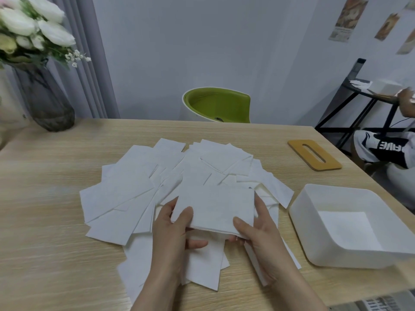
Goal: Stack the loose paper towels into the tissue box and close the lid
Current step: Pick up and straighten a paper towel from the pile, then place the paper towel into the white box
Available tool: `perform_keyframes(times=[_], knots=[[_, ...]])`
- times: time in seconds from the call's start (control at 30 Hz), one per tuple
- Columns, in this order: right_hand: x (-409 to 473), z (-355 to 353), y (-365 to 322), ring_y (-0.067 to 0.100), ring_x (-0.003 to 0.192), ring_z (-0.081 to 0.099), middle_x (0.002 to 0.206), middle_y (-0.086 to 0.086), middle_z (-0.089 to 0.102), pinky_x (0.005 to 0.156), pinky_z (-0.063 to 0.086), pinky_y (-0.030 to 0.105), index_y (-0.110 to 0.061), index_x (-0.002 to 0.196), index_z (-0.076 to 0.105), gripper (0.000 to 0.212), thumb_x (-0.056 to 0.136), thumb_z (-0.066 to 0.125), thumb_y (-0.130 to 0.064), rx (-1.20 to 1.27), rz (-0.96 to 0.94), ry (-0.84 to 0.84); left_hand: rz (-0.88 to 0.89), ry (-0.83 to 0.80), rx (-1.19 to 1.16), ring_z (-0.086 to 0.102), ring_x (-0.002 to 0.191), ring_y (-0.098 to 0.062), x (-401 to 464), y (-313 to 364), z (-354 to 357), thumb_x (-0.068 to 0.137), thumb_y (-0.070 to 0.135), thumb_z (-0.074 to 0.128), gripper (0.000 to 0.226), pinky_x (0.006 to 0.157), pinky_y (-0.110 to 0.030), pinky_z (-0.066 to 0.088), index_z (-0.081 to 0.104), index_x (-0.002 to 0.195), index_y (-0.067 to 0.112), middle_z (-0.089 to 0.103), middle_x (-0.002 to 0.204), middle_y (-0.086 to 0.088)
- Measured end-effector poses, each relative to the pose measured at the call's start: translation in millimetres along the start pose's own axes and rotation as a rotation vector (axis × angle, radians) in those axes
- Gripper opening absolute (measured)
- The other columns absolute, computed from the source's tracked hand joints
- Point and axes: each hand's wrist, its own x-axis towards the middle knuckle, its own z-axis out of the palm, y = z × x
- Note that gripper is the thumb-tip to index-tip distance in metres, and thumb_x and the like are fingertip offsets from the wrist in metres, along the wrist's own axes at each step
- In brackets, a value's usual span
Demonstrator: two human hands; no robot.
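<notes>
Above the scattered paper towels (125, 198), both hands, left (173, 232) and right (258, 232), pinching a small towel stack (215, 209).

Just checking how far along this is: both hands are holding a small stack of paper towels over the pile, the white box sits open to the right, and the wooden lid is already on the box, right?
Not quite. The head view shows the wooden lid lying flat on the table, beyond the white box, not on it. The rest holds: the left hand and right hand hold a small stack over the pile.
</notes>
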Motion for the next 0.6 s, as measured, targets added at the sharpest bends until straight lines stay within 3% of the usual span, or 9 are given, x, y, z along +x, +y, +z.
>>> perform_keyframes(times=[0.17, 0.3, 0.37, 0.43, 0.47, 0.53, 0.6], knots=[[0, -5, -6, 0.010, 0.068, 0.060, 0.108, -0.002, 0.069, 0.055, 0.046, 0.020, -0.033, 0.131, 0.048, 0.052, 0.092, 0.055, 0.000, -0.139, -0.016, -0.039, -0.006, -0.015, 0.028, 0.071, 0.069, -0.010, 3, 4, -2, 0.089, 0.012, 0.065, 0.030, 0.044, -0.027, 0.052, 0.061, 0.111, 0.032, 0.072, 0.092, 0.016], [-2, -5, -11, 0.010, 0.067, 0.059, 0.107, -0.006, 0.069, 0.056, 0.046, 0.019, -0.036, 0.133, 0.046, 0.054, 0.091, 0.058, -0.004, -0.203, -0.028, -0.048, 0.047, -0.051, 0.074, 0.070, 0.075, -0.009, 0, 6, 6, 0.089, 0.007, 0.062, 0.039, 0.043, -0.028, 0.052, 0.059, 0.116, 0.035, 0.070, 0.098, 0.017], [-4, -5, -14, 0.009, 0.075, 0.064, 0.104, -0.009, 0.070, 0.060, 0.047, 0.019, -0.040, 0.137, 0.040, 0.061, 0.090, 0.060, -0.005, -0.230, -0.067, 0.014, 0.076, -0.037, 0.069, 0.070, 0.076, -0.009, -2, 9, 12, 0.089, 0.005, 0.061, 0.045, 0.043, -0.029, 0.052, 0.058, 0.116, 0.041, 0.066, 0.107, 0.013], [-7, -12, -20, 0.002, 0.068, 0.061, 0.078, -0.014, 0.069, 0.060, 0.046, 0.016, -0.045, 0.136, 0.035, 0.068, 0.090, 0.059, -0.002, -0.214, -0.148, 0.095, 0.106, -0.019, 0.073, 0.070, 0.076, -0.007, -3, 15, 17, 0.089, 0.006, 0.060, 0.051, 0.044, -0.025, 0.052, 0.054, 0.116, 0.049, 0.058, 0.118, 0.013], [-9, -17, -24, -0.001, 0.060, 0.054, 0.064, -0.016, 0.059, 0.060, 0.044, 0.014, -0.045, 0.134, 0.040, 0.066, 0.090, 0.059, 0.000, -0.225, -0.204, 0.137, 0.119, -0.031, 0.091, 0.070, 0.083, -0.007, -4, 18, 21, 0.089, 0.008, 0.060, 0.055, 0.046, -0.021, 0.052, 0.052, 0.118, 0.053, 0.055, 0.127, 0.009], [-13, -31, -34, 0.003, 0.057, 0.040, 0.057, -0.015, 0.041, 0.063, 0.038, 0.019, -0.044, 0.120, 0.060, 0.051, 0.088, 0.062, -0.003, -0.297, -0.283, 0.210, 0.146, -0.091, 0.132, 0.067, 0.101, -0.016, -7, 21, 32, 0.089, 0.009, 0.060, 0.059, 0.047, -0.018, 0.051, 0.050, 0.120, 0.059, 0.051, 0.136, 0.003], [-16, -46, -45, 0.007, 0.056, 0.035, 0.058, -0.015, 0.037, 0.060, 0.035, 0.019, -0.040, 0.099, 0.072, 0.034, 0.088, 0.064, -0.009, -0.343, -0.292, 0.256, 0.178, -0.169, 0.158, 0.069, 0.086, -0.015, -9, 20, 47, 0.088, 0.008, 0.060, 0.054, 0.043, -0.023, 0.049, 0.057, 0.117, 0.053, 0.058, 0.128, 0.005]])
